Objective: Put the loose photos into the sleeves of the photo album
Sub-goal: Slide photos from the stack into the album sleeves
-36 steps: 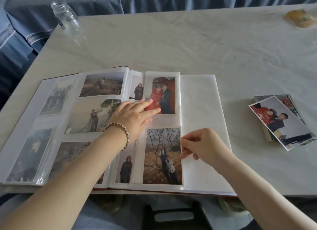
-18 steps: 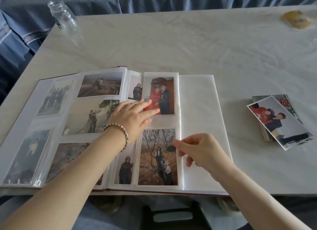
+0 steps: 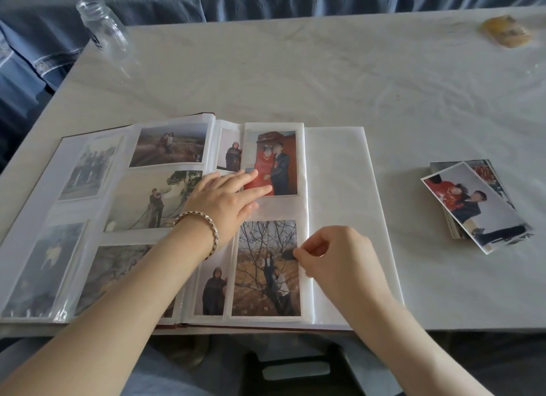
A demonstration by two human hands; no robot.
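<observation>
Album (image 3: pixel 336 203) open; left hand (image 3: pixel 220 202) fingers flat on it; right hand (image 3: pixel 336 259) fingers pinch tree photo (image 3: pixel 266 271) edge.

A clear glass jar (image 3: pixel 103 30) is seen at the tabletop's (image 3: pixel 295 79) far left corner; a yellowish object (image 3: pixel 505 30) lies far right.

One album (image 3: pixel 336 218) shows nine sleeved photos (image 3: pixel 168 144). One stack (image 3: pixel 478 206) of loose photos, one jar (image 3: pixel 103 26), one yellow lump (image 3: pixel 505 30), one bracelet (image 3: pixel 204 227), two hands: left hand (image 3: pixel 218 200), right hand (image 3: pixel 339 256).
</observation>
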